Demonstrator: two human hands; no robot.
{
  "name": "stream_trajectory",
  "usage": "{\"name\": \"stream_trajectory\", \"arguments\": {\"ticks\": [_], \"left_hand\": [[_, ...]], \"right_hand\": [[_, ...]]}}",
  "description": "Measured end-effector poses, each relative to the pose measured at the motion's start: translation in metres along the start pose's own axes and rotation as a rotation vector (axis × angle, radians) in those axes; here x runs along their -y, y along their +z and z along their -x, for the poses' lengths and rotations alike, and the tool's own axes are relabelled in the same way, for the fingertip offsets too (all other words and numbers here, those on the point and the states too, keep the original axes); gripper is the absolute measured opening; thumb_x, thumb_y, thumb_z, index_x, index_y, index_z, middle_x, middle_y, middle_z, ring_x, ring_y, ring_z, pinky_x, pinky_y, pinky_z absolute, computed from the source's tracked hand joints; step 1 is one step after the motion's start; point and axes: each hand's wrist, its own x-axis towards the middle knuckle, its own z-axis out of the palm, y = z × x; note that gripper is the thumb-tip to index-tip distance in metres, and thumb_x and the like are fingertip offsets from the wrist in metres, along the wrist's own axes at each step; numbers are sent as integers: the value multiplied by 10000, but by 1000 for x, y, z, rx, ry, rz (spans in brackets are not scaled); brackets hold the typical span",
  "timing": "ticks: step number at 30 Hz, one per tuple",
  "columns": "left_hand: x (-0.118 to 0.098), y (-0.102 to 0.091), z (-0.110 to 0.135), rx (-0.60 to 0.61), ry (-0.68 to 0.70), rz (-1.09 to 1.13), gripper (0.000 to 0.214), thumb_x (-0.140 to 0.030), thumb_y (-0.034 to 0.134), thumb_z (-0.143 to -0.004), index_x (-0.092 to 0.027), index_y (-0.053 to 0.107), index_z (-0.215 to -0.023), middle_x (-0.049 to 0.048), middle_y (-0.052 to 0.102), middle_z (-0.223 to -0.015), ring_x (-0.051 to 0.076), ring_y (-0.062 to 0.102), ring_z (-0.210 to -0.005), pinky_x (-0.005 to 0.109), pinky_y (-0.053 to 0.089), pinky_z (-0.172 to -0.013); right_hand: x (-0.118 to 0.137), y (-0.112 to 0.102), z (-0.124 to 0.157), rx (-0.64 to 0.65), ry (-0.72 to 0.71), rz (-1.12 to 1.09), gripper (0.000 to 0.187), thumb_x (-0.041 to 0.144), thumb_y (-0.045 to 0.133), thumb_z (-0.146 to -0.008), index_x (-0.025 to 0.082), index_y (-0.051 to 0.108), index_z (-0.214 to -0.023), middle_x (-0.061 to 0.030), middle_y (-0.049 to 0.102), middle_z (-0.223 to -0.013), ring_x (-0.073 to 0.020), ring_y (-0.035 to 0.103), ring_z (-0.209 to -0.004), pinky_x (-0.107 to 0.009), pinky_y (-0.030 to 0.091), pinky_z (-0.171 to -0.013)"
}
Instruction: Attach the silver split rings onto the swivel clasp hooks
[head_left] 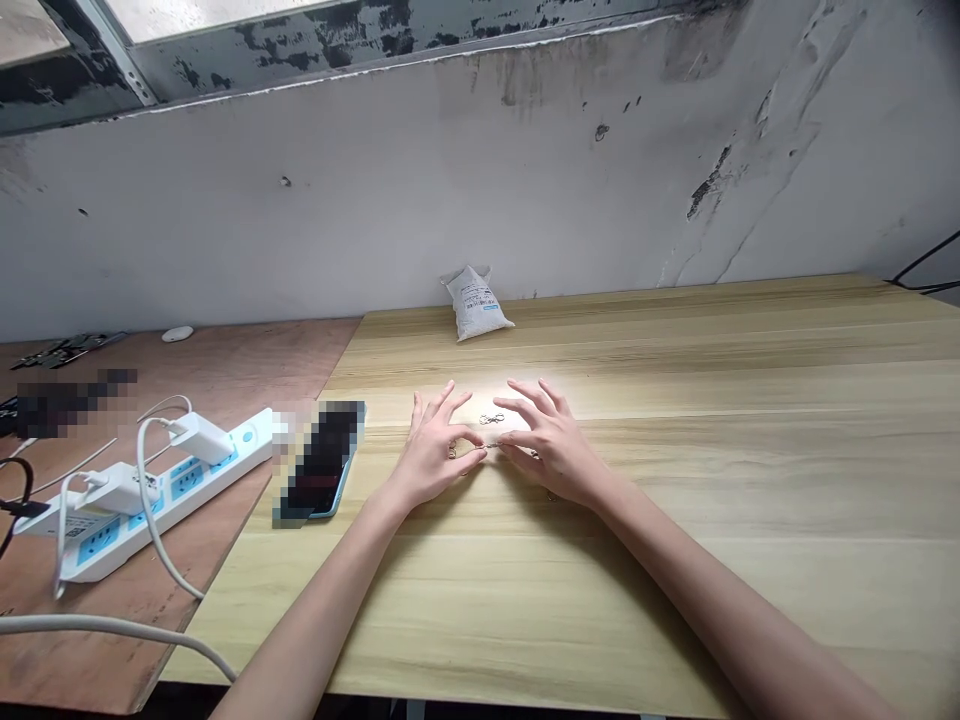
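Observation:
My left hand [435, 455] pinches one end of a small metal chain piece [492, 445] between thumb and index finger, the other fingers spread. From the other side, my right hand [551, 445] has its thumb and index finger closed on the same piece. Most of it is covered by the fingertips, so its exact shape is unclear. Just beyond the fingertips lies a similar small metal piece with ring-like loops [492, 419]. A little metal ring [452, 450] shows beside my left thumb. More shiny bits are partly hidden under my right hand.
A clear bag with white contents and a printed label [478, 303] stands near the wall. Left of my hands is a phone [322, 462]. A white power strip [176, 495] with chargers and cables lies on the reddish-brown board [247, 375]. The wooden table [750, 450] extends right.

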Motion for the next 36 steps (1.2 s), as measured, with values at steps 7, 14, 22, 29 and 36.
{"name": "stream_trajectory", "arguments": {"ticks": [7,14,22,29,36], "left_hand": [[-3,0,-1,-20,2,-44,175,-403,664,-847,-253,733,-788,52,471,-1476,301,214,-1476,683,-3,-1153],[2,-1,0,49,40,55,195,-428,620,-879,-307,738,-979,28,358,-1552,300,163,-1492,670,94,-1159],[1,-5,0,86,40,107,201,-448,640,-859,-274,739,-880,23,371,-1543,314,171,-1489,679,75,-1155],[1,-8,0,91,30,135,189,-423,657,-849,-251,733,-865,55,402,-1522,328,183,-1484,689,92,-1147],[2,-1,0,55,-17,118,161,-413,671,-839,-267,725,-878,32,396,-1528,310,180,-1486,672,88,-1155]], "right_hand": [[4,-1,0,0,15,-43,193,233,560,-922,271,737,-855,-51,603,-1285,-277,370,-1384,-585,266,-1122],[1,0,1,-15,34,-100,165,265,585,-919,297,741,-876,-49,619,-1247,-274,400,-1358,-572,279,-1109],[-1,-2,0,7,39,-106,167,282,578,-927,301,738,-885,-46,614,-1256,-276,393,-1366,-583,267,-1114],[-1,-4,1,12,48,-81,153,283,598,-915,301,743,-870,-48,622,-1242,-281,413,-1353,-583,288,-1105],[2,-4,-1,-4,43,-102,161,273,594,-918,316,748,-902,-46,625,-1233,-276,412,-1352,-579,285,-1107]]}}
